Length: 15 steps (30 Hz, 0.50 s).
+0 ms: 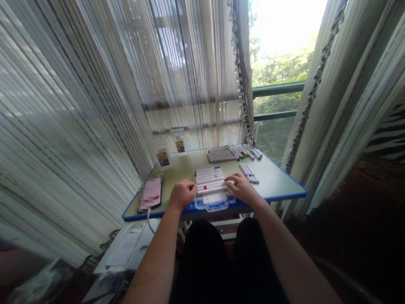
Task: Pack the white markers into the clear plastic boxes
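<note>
Markers (210,180); left hand (182,195), right hand (243,188) atop

From my remote seat this reads as a room in a home, not a lab or shop. Long striped sheer curtains (79,105) with beaded trim (239,93) hang beyond the left hand (182,195), and past the right hand (243,189) a window (278,63) shows a green railing (278,89) and leafy trees (281,69) (a zebra-striped cloth (387,131) hangs further right). The small blue-edged counter (268,181) stands right up against the curtains.
</note>
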Tool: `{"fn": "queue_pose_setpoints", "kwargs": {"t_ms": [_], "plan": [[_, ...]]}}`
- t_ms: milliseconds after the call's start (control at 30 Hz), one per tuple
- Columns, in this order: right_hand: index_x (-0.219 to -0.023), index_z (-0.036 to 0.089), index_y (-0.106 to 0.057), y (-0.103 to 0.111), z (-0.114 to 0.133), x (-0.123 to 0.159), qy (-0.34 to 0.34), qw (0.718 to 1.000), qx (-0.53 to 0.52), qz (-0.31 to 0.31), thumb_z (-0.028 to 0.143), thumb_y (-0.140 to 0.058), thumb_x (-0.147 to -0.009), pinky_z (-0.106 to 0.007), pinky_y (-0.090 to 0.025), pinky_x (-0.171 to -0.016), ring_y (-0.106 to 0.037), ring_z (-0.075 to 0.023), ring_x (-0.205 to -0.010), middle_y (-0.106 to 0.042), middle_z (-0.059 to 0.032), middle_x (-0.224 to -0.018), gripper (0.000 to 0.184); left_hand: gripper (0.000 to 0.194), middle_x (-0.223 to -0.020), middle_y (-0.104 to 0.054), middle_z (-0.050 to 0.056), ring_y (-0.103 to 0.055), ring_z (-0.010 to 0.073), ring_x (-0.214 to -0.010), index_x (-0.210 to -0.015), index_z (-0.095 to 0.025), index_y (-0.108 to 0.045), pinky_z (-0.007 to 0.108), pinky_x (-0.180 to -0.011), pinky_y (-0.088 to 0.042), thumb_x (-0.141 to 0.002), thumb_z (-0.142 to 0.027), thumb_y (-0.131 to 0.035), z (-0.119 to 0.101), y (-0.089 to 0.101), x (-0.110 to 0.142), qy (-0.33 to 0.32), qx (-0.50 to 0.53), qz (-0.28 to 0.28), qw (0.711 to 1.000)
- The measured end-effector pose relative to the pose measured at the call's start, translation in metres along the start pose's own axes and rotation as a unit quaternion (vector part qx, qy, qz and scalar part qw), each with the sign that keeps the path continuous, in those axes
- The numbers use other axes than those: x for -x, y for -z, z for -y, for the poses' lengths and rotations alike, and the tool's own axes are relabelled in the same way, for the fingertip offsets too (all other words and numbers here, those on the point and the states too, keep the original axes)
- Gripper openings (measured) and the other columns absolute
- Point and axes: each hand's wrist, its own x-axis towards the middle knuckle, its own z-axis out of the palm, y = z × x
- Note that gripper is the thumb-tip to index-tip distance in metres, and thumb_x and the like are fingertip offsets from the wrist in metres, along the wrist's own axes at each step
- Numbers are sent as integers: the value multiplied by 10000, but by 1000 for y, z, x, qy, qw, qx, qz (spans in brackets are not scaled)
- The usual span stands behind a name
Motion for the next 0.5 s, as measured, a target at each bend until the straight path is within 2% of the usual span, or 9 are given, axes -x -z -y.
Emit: {"fn": "queue_pose_setpoints", "kwargs": {"t_ms": [200, 300, 500], "plan": [[-824, 178, -708, 6, -2, -1, 1, 998, -61, 30, 236, -553, -778, -246, -464, -661, -534, -100, -624, -576, -43, -875, 171, 180, -649, -641, 20, -558, 136, -610, -613, -179, -668, 247, -627, -424, -699, -155, -512, 0, 1, 1, -9, 29, -8, 1000], [-766, 180, -713, 6, -3, 0, 5, 998, -49, 42, 193, -591, -731, -240, -460, -642, -529, -94, -604, -576, -37, -859, 127, 172, -642, -635, 20, -552, 135, -606, -610, -175, -666, 247, -625, -421, -691, -151, -517, -1, 1, 1, -13, 34, 2, 999], [-778, 188, -723, 3, -5, 0, 18, 998, -50, 47, 199, -605, -736, -237, -460, -637, -529, -89, -598, -573, -39, -883, 126, 173, -633, -613, 17, -541, 129, -608, -589, -165, -643, 244, -613, -406, -701, -152, -512, -3, 2, 1, -25, 39, 18, 999]]}}
